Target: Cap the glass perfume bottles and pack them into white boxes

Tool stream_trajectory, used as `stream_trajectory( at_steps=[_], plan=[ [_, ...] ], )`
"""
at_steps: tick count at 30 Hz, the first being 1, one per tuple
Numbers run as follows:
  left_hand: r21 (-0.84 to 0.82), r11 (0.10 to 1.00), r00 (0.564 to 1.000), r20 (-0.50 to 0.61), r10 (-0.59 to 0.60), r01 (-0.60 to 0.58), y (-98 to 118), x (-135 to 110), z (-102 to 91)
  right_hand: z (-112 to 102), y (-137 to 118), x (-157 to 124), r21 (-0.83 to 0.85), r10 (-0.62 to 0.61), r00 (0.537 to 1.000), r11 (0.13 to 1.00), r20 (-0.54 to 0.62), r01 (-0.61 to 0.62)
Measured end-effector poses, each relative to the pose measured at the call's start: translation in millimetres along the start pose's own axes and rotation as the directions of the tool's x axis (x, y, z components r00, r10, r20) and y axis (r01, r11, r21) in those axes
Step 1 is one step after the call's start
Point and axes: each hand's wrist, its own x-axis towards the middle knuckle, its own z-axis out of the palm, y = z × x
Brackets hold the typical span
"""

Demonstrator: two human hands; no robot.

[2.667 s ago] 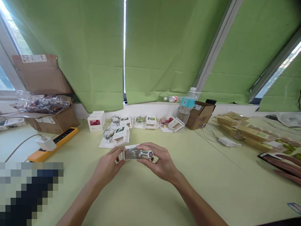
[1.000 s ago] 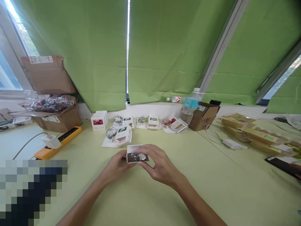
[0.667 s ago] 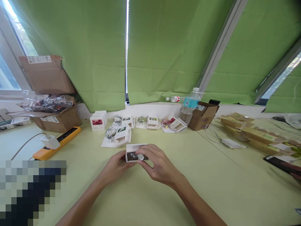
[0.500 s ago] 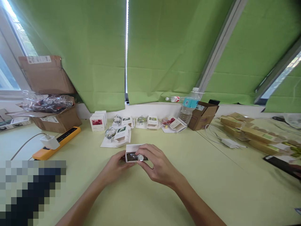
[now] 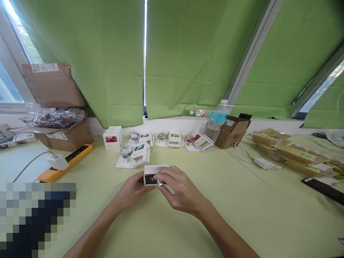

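A small white box (image 5: 153, 170) lies on the pale green table (image 5: 188, 229) in front of me, its open side towards me. My left hand (image 5: 133, 191) grips the box's left end with curled fingers. My right hand (image 5: 178, 190) is closed over the box's front, its fingertips on a shiny glass and silver item (image 5: 156, 180) that sits mostly inside the box.
Several small white boxes (image 5: 111, 138) and glass ornaments (image 5: 126, 151) line the table's far side. A water bottle (image 5: 216, 123), cardboard boxes (image 5: 232, 130) (image 5: 61, 132), an orange power strip (image 5: 66, 161), a charger (image 5: 264, 163) and tan packages (image 5: 290, 154) stand around. A blurred patch covers the lower left.
The glass item, earlier held up clear of the box, has gone down into the box. My right hand's fingers have closed over it. A person's fingers at the right edge have gone from view.
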Motion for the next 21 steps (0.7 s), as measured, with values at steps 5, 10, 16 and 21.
stream_trajectory(
  at_steps=[5, 10, 16, 21],
  plan=[
    [-0.003, 1.0, 1.0, 0.028, 0.003, -0.003, 0, 0, -1.6, 3, -3, 0, -0.058, -0.005, 0.999, 0.998, 0.041, 0.007],
    [-0.018, 1.0, 0.999, 0.037, 0.017, -0.016, -2, 0, -1.5, 6, -4, 1, -0.137, 0.037, 0.997, 0.99, 0.063, -0.028],
    [0.004, 1.0, 0.999, 0.032, 0.005, -0.006, -2, 0, -1.2, 14, -3, 0, -0.194, 0.038, 0.998, 0.981, 0.042, -0.029],
    [-0.019, 1.0, 1.0, 0.027, 0.012, -0.011, -4, 1, -0.1, 15, 1, -1, -0.187, -0.028, 1.0, 0.982, 0.008, 0.029]
  ],
)
